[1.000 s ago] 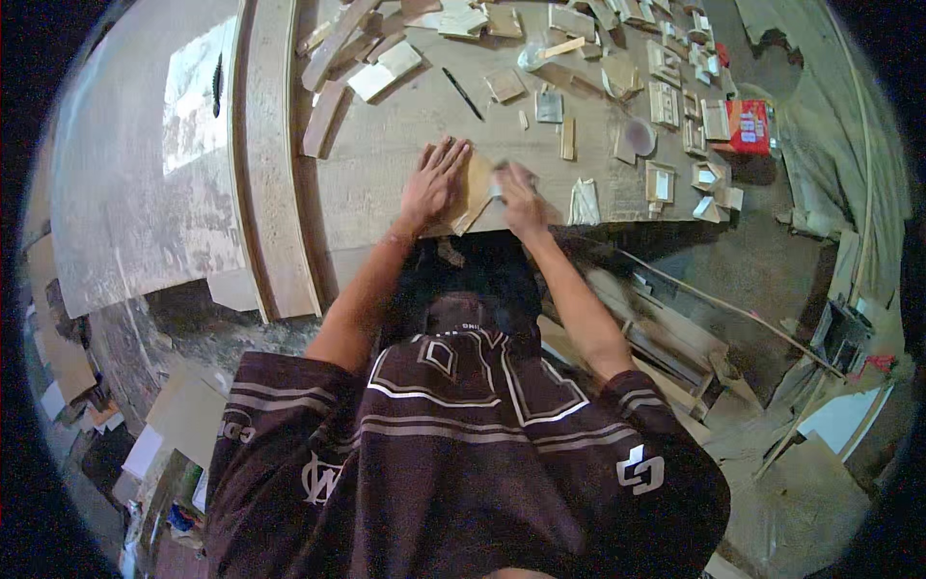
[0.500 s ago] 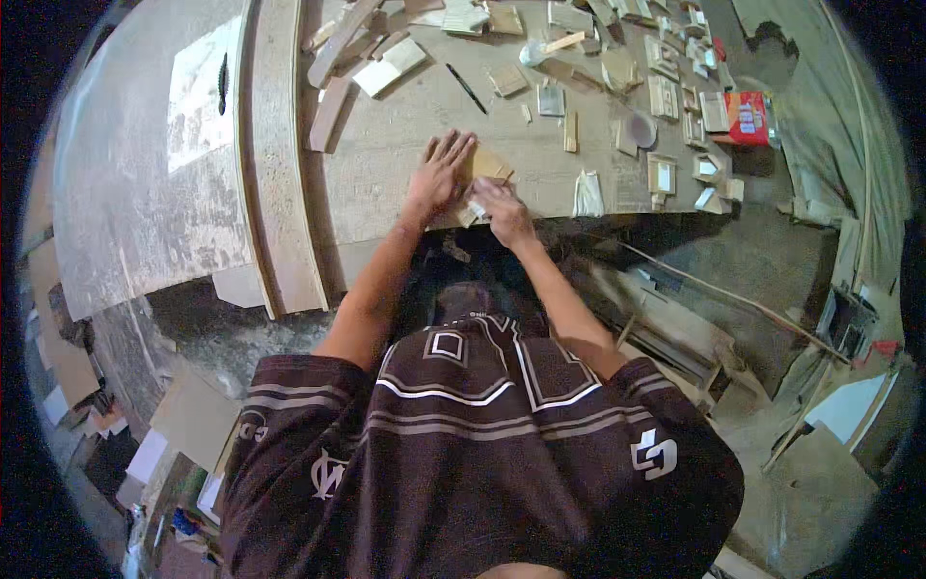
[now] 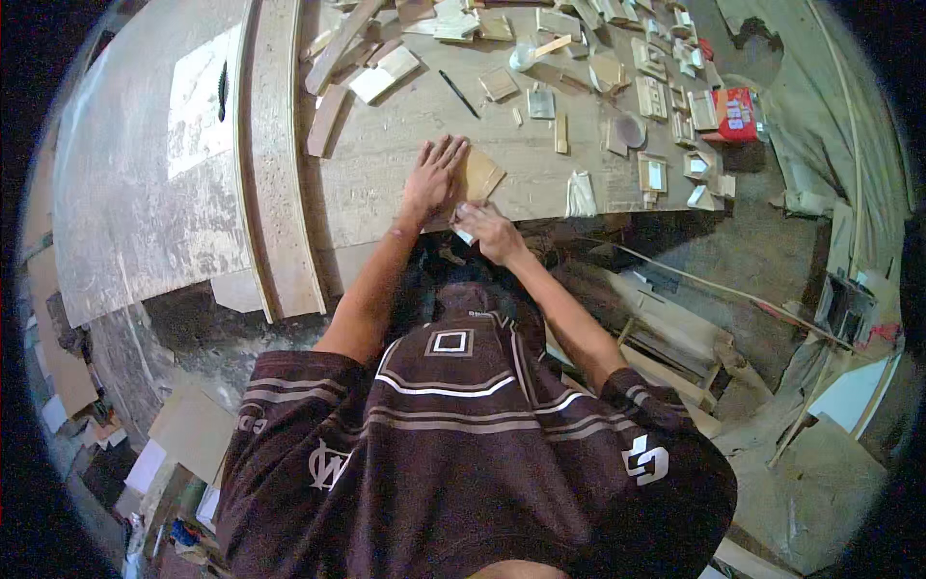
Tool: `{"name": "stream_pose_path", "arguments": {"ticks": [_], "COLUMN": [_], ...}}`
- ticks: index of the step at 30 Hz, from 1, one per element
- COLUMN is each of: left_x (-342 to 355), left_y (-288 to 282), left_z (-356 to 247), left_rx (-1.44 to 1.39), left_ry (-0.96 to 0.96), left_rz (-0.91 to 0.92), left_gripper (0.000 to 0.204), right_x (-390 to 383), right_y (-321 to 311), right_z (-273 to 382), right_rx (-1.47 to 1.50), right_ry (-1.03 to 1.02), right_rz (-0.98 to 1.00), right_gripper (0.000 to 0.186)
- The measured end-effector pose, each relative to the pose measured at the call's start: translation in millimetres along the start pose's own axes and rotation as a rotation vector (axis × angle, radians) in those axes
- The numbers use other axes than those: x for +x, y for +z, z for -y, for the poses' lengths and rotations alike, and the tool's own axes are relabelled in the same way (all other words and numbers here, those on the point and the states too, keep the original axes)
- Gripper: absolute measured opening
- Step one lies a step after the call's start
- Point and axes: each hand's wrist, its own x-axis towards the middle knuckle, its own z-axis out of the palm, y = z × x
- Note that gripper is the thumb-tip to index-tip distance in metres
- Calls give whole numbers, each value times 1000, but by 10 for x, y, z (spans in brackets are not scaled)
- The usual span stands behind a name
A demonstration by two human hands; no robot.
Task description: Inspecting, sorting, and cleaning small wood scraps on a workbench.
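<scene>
- Worktable [image 3: 362, 198] fills the upper part of the head view, and both bare hands are at its near edge, side by side.
- Left hand [image 3: 434, 179] lies palm down, fingers stretched forward and held fairly close together; no pinch here, it rests flat along the left side of a flat tan piece [image 3: 482, 174].
- That tan piece sits just in from the table's edge, between the two hands; its far right corner shows bare, and how much of it runs beneath the left hand is hidden.
- Right hand [image 3: 490, 234] is at the piece's near end, fingers bent in a narrow grip around a small pale thing [image 3: 464, 235]; only a whitish bit peeks out, so its full shape cannot be told.
- Ahead of the hands, a black pen [image 3: 458, 94] lies aslant on the tabletop.
- Over to the right, a crumpled whitish scrap [image 3: 581, 196] lies near the edge, a short yellowish strip [image 3: 561, 133] beyond it, then a greyish square [image 3: 541, 103].
- Farther right, small wooden frames [image 3: 652, 174] stand in a loose row, a red package [image 3: 738, 114] just beside them.
- Left side now: a long plank [image 3: 278, 193] runs from the far side toward the near edge, well apart from the right hand.
</scene>
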Motion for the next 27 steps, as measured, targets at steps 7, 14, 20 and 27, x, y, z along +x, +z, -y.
{"name": "stream_pose_path", "arguments": {"ticks": [7,14,20,27], "left_x": [-39,-49,-63,-38], "left_y": [71,30,41,66], "left_z": [35,10,40,4], "left_rx": [-23,-42,-61,-65], "left_ry": [12,19,-1,17], "left_rz": [-36,-56,-62,-57], "left_gripper": [67,66,65,64], "right_x": [268,181,128,397], "right_y": [-79,-38,-284,-605], "right_z": [-268,167,157,-227], "right_rx": [-60,-169,-3,-215], "right_ry": [401,247,152,499], "right_rz": [-384,-161,-176,-379], "right_gripper": [42,45,43,41]}}
